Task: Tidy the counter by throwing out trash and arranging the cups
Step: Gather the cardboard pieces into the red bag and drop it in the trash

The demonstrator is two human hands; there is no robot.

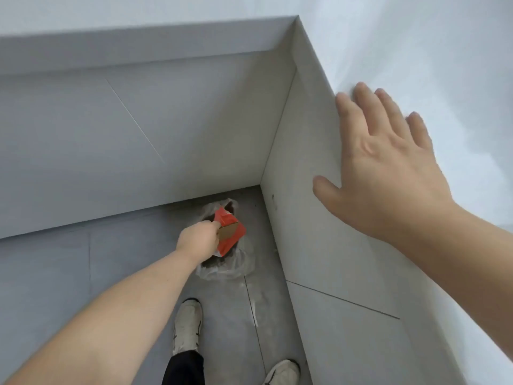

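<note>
Your two shoes stand on the grey floor below you. Your right hand lies flat and open on the white counter's edge, holding nothing. Farther down, your left hand is closed around a red carton, held just over the plastic-lined bin in the corner.

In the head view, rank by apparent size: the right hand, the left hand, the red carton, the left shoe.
1. right hand, largest, though it is nearest the camera
2. left shoe
3. left hand and red carton: too alike to rank, and the carton is partly hidden.
</note>
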